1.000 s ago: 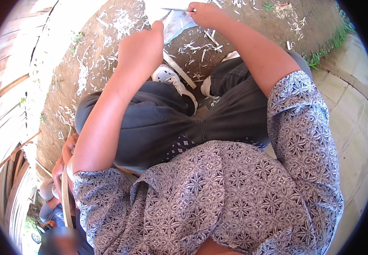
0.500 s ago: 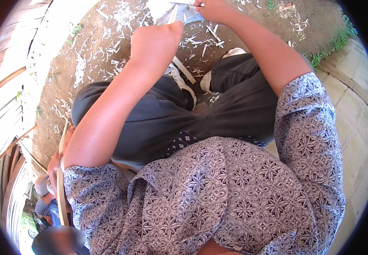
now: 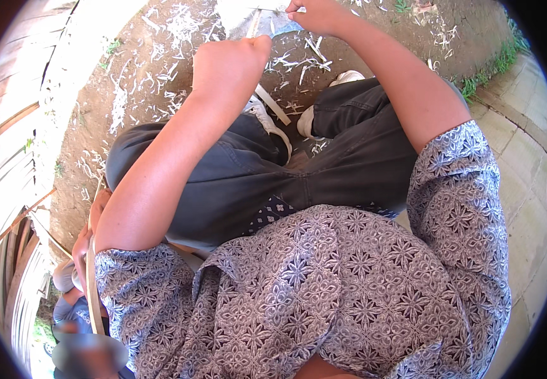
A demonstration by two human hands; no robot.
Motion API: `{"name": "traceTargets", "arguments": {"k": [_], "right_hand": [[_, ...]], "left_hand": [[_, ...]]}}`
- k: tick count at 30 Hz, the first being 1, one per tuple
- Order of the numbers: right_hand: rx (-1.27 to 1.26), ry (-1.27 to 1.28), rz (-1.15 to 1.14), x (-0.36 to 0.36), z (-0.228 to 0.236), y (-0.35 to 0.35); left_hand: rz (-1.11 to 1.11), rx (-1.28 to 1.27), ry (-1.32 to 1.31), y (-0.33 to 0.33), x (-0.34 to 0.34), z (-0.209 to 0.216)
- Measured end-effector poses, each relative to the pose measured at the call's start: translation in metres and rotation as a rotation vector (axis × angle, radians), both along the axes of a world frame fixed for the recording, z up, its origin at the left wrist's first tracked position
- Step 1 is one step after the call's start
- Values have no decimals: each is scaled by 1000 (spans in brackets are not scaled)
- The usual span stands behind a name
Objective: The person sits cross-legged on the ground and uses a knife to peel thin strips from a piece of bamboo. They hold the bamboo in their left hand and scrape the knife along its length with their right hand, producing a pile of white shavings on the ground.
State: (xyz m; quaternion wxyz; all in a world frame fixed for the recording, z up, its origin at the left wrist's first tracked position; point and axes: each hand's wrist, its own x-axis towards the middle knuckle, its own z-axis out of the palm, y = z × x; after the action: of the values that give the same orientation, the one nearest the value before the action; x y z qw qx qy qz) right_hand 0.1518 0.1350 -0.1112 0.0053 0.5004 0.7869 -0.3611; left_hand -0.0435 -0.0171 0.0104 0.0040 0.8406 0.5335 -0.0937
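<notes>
My left hand is closed in a fist, its fingers mostly hidden behind its back. A pale wooden strip shows below this fist, slanting down between my shoes, and a narrow pale length continues above it. At the top edge, my right hand pinches a thin, light, blade-like piece that points left across the strip's upper part. Its exact kind cannot be made out. Beneath both hands lies a whitish-blue sheet on the soil.
Curled pale shavings litter the brown ground. My legs in dark trousers are bent below my arms. At lower left another person's hand is beside a long pale strip. Paving runs along the right, slatted boards along the left.
My right hand and the blade-like piece have shifted slightly down. My left fist has barely moved. At lower left the other person's head is a little lower and further right.
</notes>
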Motion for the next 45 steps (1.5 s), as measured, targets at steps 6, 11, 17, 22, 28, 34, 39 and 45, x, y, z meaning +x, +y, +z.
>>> {"name": "traceTargets", "arguments": {"k": [6,11,17,22,28,34,39,45], "right_hand": [[49,-82,-9,-7,-3,-1],[102,-254,-77,-19,40,-21],[46,-82,-141,3,-23,-2],[-29,58,-60,12,-14,1],[126,-88,16,6,-26,-5],[22,-189,-37,-14,33,-14],[115,-273,-34,-19,29,-36],[71,-309,-83,-20,46,-40]], "left_hand": [[-69,72,31,-3,1,-6],[-68,96,74,-3,3,-5],[-51,48,64,-1,4,-5],[-38,36,49,-5,6,-6],[-71,85,23,-5,11,-7],[-83,100,27,-8,9,-13],[-75,70,66,-10,10,-12],[-61,49,152,-13,19,-14]]}}
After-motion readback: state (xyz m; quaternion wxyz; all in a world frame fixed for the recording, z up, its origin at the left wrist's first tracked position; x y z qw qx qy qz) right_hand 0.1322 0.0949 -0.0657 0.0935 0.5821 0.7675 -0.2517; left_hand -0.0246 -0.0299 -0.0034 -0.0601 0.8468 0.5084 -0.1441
